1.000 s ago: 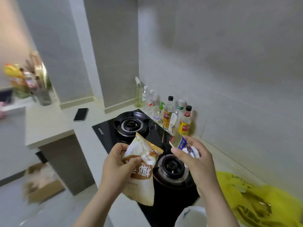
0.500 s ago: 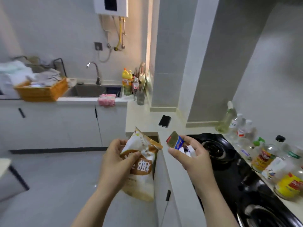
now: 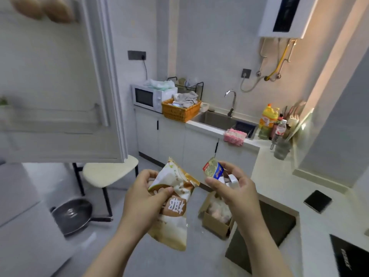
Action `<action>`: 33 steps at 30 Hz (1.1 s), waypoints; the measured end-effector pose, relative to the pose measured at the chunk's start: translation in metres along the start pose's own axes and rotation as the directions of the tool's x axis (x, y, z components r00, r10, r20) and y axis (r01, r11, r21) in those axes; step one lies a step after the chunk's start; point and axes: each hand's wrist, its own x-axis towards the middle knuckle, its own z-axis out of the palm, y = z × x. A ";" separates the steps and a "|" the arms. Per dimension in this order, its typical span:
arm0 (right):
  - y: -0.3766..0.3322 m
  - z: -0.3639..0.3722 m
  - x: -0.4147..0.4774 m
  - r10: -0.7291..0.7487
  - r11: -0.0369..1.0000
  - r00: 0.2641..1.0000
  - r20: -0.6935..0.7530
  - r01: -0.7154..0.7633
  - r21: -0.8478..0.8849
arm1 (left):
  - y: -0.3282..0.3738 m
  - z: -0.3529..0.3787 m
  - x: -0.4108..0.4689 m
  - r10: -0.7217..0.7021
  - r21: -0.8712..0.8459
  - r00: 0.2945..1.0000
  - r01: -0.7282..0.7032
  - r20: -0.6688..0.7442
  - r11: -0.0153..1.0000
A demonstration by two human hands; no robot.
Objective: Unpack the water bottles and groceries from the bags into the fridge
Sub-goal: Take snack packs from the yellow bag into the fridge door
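Observation:
My left hand (image 3: 142, 198) grips a white and brown snack bag (image 3: 173, 208) near its top, and the bag hangs below my fingers. My right hand (image 3: 233, 188) pinches a small blue and green packet (image 3: 212, 170) together with a white piece behind it. Both hands are held close together in front of me at chest height. The open fridge door (image 3: 60, 96) with its door shelves fills the upper left, above and left of my hands. The fridge's white lower body (image 3: 22, 232) stands at the lower left.
A round stool (image 3: 108, 172) and a dark pan (image 3: 72, 215) on the floor stand between me and the fridge. An open cardboard box (image 3: 216, 215) sits on the floor beside the counter (image 3: 279, 180). Microwave (image 3: 148, 96), orange basket (image 3: 180, 110), sink (image 3: 223, 119) and bottles (image 3: 268, 120) line the far counter.
My view has swung left from the stove, past the sink, to the fridge door. Both hands keep the same hold on the snack bag and the small packet.

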 end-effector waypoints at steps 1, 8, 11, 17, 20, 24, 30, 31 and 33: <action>-0.001 0.010 0.008 -0.010 1.000 0.999 0.049 0.009 0.014 | 0.001 -0.008 0.000 -0.014 0.007 0.999 0.014 -0.049 1.000; -0.013 0.076 0.042 -0.115 0.991 0.928 0.354 0.083 0.105 | 0.002 -0.059 -0.010 -0.049 0.080 0.936 0.082 -0.348 0.993; -0.016 0.102 0.047 -0.149 0.986 0.891 0.430 0.100 0.134 | 0.000 -0.083 -0.020 -0.054 0.104 0.904 0.108 -0.424 0.989; -0.035 0.153 0.047 -0.220 0.973 0.809 0.545 0.142 0.182 | -0.001 -0.129 -0.028 -0.033 0.148 0.834 0.137 -0.550 0.980; -0.049 0.178 0.047 -0.258 0.964 0.779 0.571 0.170 0.204 | 0.000 -0.150 -0.027 -0.017 0.172 0.816 0.142 -0.578 0.975; -0.065 0.213 0.047 -0.292 0.955 0.760 0.581 0.203 0.214 | -0.003 -0.183 -0.021 -0.007 0.176 0.803 0.139 -0.595 0.975; -0.085 0.269 0.055 -0.322 0.947 0.754 0.572 0.262 0.186 | -0.008 -0.241 0.002 0.025 0.165 0.795 0.094 -0.605 0.982; -0.088 0.277 0.058 -0.331 0.943 0.753 0.569 0.278 0.180 | -0.010 -0.250 0.007 0.031 0.166 0.797 0.088 -0.603 0.982; -0.093 0.292 0.065 -0.344 0.938 0.757 0.555 0.302 0.170 | -0.014 -0.268 0.018 0.030 0.161 0.805 0.081 -0.593 0.984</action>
